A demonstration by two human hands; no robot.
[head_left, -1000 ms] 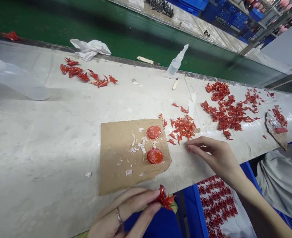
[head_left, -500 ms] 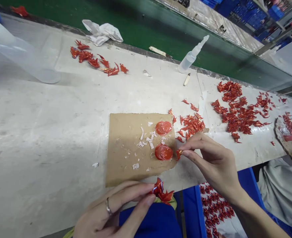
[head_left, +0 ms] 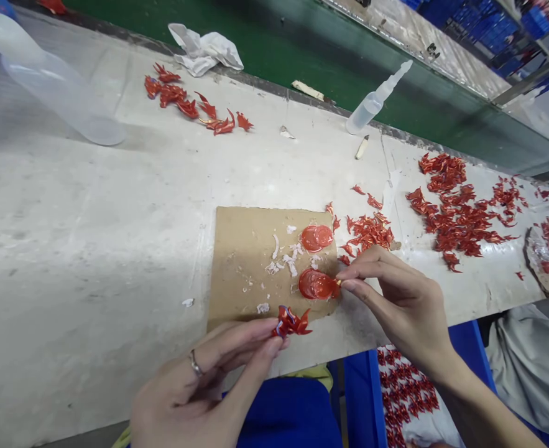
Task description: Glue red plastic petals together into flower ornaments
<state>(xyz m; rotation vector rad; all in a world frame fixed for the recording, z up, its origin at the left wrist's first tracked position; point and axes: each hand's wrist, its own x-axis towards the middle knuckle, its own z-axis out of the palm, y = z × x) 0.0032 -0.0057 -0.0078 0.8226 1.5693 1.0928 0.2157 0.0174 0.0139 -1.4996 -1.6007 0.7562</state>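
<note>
My right hand [head_left: 398, 300] has brought its pinched sliver [head_left: 335, 289] to the cardboard's [head_left: 237, 242] nearer dish [head_left: 312, 284], apparently touching; my left hand [head_left: 202, 386] pinches a spiky part [head_left: 293, 321].

No text, label, brand, number or sign can be read.

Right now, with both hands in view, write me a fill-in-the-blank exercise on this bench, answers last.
The left hand wears a metal ____.
It pinches a piece coloured mainly ____.
The cardboard carries ____ large round red spots.
In the picture, the crate below the right hand is coloured ____.

Missing words: ring; red; two; blue.
</note>
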